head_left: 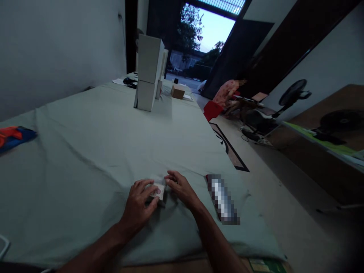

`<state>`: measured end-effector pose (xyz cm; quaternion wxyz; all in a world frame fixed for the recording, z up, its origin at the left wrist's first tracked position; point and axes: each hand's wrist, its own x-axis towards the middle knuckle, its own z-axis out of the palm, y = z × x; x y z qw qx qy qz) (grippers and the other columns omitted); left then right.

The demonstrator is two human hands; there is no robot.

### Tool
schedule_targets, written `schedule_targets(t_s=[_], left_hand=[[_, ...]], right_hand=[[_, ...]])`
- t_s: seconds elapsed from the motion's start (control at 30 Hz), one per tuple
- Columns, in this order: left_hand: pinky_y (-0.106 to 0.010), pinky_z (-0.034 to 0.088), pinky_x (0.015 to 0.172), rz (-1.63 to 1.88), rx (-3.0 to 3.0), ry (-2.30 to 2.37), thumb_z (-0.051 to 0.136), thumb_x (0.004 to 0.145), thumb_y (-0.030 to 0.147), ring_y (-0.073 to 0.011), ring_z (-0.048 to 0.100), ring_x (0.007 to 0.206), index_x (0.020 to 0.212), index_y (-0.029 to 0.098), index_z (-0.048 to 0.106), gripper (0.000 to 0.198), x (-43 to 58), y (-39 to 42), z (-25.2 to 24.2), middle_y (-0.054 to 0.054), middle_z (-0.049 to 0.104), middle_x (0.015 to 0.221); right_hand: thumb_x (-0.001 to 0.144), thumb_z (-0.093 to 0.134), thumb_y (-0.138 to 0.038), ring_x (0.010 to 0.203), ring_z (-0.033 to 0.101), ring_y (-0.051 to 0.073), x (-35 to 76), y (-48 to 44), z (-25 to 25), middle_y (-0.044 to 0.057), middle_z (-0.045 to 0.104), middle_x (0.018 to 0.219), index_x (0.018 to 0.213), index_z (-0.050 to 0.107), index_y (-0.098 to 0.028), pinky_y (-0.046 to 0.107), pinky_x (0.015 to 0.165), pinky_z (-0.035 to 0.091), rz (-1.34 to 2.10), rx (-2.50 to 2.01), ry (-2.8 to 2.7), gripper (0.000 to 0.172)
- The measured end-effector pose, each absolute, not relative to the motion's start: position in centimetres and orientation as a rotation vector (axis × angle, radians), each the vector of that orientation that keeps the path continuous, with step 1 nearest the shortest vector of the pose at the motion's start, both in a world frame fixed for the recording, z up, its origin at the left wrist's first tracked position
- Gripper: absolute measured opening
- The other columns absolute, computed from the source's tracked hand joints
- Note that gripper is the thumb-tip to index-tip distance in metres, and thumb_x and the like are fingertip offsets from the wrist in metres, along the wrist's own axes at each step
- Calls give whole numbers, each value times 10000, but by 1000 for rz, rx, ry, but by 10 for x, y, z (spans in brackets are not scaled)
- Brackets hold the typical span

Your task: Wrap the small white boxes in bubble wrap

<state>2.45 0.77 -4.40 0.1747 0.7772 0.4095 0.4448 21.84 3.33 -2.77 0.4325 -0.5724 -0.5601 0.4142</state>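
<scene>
A small pale box [160, 191] with a pinkish print on its top lies on the light green cloth in front of me. It could be a deck of cards, but the kind is not clear. My left hand [141, 199] grips it from the left, thumb at the near side and fingers over the top and far edge. Just right of the box is my right hand [179, 186], fingers bent and apart, with nothing visible in them. Its fingertips come close to the box's far right corner; whether they touch is unclear.
The cloth-covered table [93, 151] stretches away from me. To my right lies a blurred-out flat object [223, 199]. Tall white boxes [148, 72] and a brown carton [178, 91] stand farther back. An orange-and-blue item [17, 137] is at left. A person [226, 93] bends near a red chair.
</scene>
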Motion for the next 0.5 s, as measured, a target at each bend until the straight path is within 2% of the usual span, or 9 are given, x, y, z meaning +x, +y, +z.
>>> schedule_targets(t_s=[0.1,0.17,0.3,0.5], left_hand=[[-417,462,906,1265,2214,1162,580,832,164,-253,548,1053,1026,226,638,212,25,7,-45,-82,621,1131],[-413,464,905,1265,2227,1169,587,824,156,-253,547,1052,1027,223,633,219,25,6,-46,-84,616,1127],[-406,466,923,1243,2247,1169,590,821,146,-252,536,1077,1044,225,623,238,25,5,-48,-88,596,1145],[-414,473,940,1230,2268,1161,583,835,144,-247,528,1092,1071,226,597,250,25,6,-49,-96,571,1153]], right_hand=[[666,699,-240,726,669,183,212,46,-29,34,716,812,1018,660,-158,322,684,535,1069,-1405,-1412,364],[669,682,-226,698,654,168,207,49,-33,12,699,768,1021,659,-161,300,669,526,1098,-1378,-1409,359],[728,612,-221,721,632,153,202,44,-39,5,672,784,1025,663,-174,276,684,505,1096,-1332,-1350,305],[732,612,-219,726,595,144,196,41,-39,2,647,793,979,697,-184,255,676,475,1164,-1227,-1271,264]])
